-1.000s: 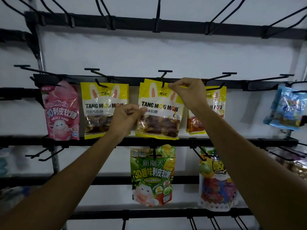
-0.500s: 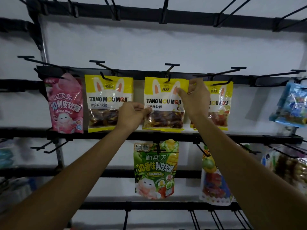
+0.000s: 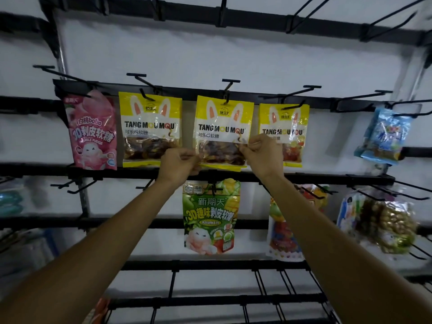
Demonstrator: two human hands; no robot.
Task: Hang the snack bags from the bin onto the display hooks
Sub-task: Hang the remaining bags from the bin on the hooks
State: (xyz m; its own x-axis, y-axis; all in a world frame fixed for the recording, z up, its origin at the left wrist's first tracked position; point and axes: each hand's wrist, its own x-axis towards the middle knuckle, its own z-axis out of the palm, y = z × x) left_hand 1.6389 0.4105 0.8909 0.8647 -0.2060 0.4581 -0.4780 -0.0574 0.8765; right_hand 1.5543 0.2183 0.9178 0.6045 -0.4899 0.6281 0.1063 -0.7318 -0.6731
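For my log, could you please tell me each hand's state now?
Left hand: pinches left edge of the middle yellow bag.
Right hand: pinches its right edge.

Centre yellow bag (image 3: 224, 127): "TANG MOU MQU"; pink bag (image 3: 93, 132): perhaps "FUDGE"; green bag (image 3: 210, 216): "3D".

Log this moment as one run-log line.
step: hanging | middle yellow bag: on hook | left hand: pinches lower left edge | right hand: pinches lower right edge
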